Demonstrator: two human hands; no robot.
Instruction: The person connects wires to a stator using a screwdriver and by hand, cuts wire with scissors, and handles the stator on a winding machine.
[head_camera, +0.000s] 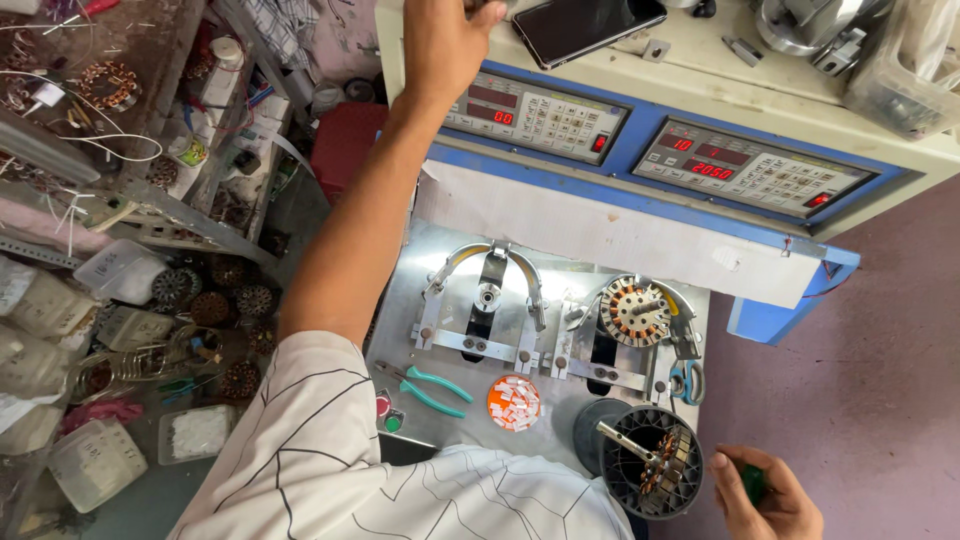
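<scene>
The right hand (765, 495) is closed around a small green thing (752, 483), near and right. The black round holder (645, 462) sits just left of it. The left hand (445, 40) reaches far up onto the machine top (700, 60); its fingers are cut off, so I cannot tell its grip.

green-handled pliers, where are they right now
In the head view the green-handled pliers lie on the metal plate, lower left, beside the orange dish of white pieces and below the empty winding fixture.
</scene>
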